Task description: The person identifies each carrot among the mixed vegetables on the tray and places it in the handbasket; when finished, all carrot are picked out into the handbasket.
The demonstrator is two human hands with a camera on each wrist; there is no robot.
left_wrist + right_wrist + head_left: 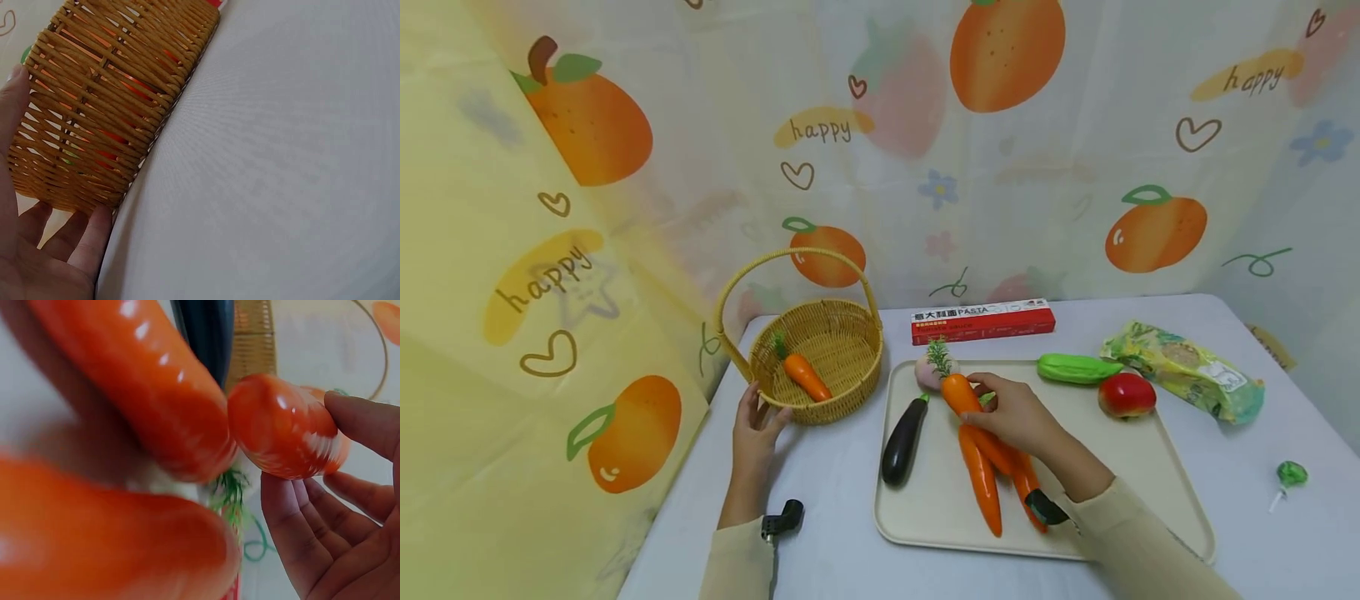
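My right hand (1018, 417) pinches an orange carrot (958, 393) with a green leafy top between thumb and fingers, over the beige tray (917, 537). Two more carrots, one in front (981, 492) and one partly hidden by the wrist (1026, 487), lie below it. In the right wrist view, the held carrot (281, 428) shows its shiny tapered end. At the left, my left hand (756, 429) touches the near-left side of a woven basket (850, 400) with spread fingers and thumb. Inside the basket lies another carrot (807, 377). The left wrist view shows fingertips against the basket's weave (106, 100).
An eggplant (904, 442), a pale pinkish round item (928, 375), a green ridged vegetable (1075, 368) and a red fruit (1127, 395) are on the tray. Behind stands a red pasta box (985, 323). Rightward lie a printed bag (1187, 371) and a green lollipop (1292, 474).
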